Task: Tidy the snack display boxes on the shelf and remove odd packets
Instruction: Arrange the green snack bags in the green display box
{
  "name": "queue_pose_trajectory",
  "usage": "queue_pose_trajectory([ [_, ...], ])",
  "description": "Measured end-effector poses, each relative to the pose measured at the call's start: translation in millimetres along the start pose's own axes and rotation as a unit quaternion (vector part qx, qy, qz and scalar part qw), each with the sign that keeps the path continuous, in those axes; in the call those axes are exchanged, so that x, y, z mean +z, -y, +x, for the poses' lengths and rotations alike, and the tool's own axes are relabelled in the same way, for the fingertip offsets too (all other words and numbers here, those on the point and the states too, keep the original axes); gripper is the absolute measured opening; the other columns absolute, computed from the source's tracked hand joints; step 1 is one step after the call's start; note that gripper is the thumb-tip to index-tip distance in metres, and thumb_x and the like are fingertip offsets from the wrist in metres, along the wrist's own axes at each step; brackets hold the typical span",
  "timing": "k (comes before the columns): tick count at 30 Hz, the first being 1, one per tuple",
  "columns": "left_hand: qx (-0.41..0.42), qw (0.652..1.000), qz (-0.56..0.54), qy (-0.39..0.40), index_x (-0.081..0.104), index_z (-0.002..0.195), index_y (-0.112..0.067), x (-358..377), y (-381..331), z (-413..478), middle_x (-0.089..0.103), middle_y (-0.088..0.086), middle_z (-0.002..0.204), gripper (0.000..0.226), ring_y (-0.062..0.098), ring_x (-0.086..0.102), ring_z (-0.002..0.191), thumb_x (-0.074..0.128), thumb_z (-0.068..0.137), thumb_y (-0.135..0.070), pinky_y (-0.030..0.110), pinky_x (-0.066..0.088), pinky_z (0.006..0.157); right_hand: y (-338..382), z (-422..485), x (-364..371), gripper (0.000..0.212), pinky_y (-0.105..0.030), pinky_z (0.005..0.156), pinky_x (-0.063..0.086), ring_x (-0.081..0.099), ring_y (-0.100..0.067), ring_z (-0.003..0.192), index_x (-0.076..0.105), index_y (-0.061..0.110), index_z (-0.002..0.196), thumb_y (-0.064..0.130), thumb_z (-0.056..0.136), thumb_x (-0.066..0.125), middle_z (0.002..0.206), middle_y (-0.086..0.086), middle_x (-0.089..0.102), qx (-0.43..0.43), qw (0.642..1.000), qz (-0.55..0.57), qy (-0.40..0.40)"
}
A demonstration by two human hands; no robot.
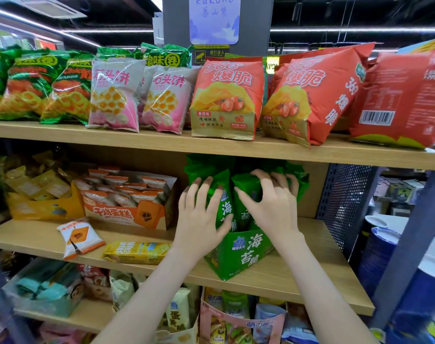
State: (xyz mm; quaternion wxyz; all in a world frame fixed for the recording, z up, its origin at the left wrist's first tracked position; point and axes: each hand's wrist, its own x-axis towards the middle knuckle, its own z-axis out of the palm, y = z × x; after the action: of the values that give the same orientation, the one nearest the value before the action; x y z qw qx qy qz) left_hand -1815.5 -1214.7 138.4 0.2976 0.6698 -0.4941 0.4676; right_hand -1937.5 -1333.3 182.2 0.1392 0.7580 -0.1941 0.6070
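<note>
Wooden shelving in a shop aisle carries the work: the middle shelf board (pixel 328 256) holds a green cardboard display box (pixel 246 254) near its right end, set at an angle with one corner close to the front edge. Upright green foil packets (pixel 246 189) fill this box. Left hand (pixel 201 214) lies against the packet fronts with fingers extended, pressing. Right hand (pixel 273 207) curls its fingers over the packet tops and grips them, thumb on the front face. This two-sided hold appears intended to square the row and keep the packets upright. Left of this box stand an orange-and-white cardboard display box (pixel 127 214) and a yellow cardboard display box (pixel 45 207). Two loose items lie flat on the board before them: an orange-and-white packet (pixel 80 238) and a yellow packet (pixel 137 252), probably the odd ones to remove. Headroom under the upper shelf board (pixel 161 145) is tight above the packet tops. A perforated grey metal side panel (pixel 345 202) closes the right end, with bare board between it and the green box.
</note>
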Motion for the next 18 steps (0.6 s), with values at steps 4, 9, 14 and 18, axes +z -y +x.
queue_pose_trajectory([
  [4,-0.016,1.0,0.006,0.005,0.047,0.125,-0.016,-2,-2,0,0.045,0.02,0.139,0.054,0.041,0.033,0.135,0.058,0.082,-0.046,0.06,0.026,0.111,0,1,-6,0.048,-0.044,0.092,0.038,0.06,-0.026,0.093,0.067,0.009,0.105,0.053,0.087,0.059,0.08,-0.005,0.069,0.009,1.0,0.006,-0.022],
  [9,-0.05,0.998,-0.033,0.024,0.041,0.133,-0.021,-4,1,5,0.02,0.019,0.152,0.067,0.053,0.012,0.142,0.059,0.077,-0.052,0.071,0.012,0.11,4,-6,-15,0.065,-0.045,0.104,0.023,0.045,-0.021,0.11,0.051,0.016,0.124,0.061,0.079,0.059,0.101,-0.005,0.066,0.02,0.995,0.05,0.08],
  [14,-0.092,0.983,-0.12,0.103,0.032,0.146,-0.022,-12,12,17,0.004,0.011,0.158,0.09,0.048,0.032,0.135,0.062,0.073,-0.065,0.059,0.041,0.102,4,-11,-11,0.082,-0.048,0.109,0.016,0.039,-0.024,0.115,0.039,0.017,0.131,0.046,0.066,0.081,0.113,-0.011,0.057,0.016,0.992,0.021,0.124],
  [18,-0.078,0.974,-0.17,0.127,0.038,0.141,-0.017,-18,13,19,0.012,0.009,0.154,0.089,0.044,0.037,0.13,0.066,0.07,-0.064,0.053,0.041,0.104,4,-10,-14,0.065,-0.042,0.104,0.019,0.042,-0.022,0.112,0.043,0.018,0.126,0.042,0.073,0.072,0.107,-0.006,0.059,0.02,0.995,0.028,0.093],
])
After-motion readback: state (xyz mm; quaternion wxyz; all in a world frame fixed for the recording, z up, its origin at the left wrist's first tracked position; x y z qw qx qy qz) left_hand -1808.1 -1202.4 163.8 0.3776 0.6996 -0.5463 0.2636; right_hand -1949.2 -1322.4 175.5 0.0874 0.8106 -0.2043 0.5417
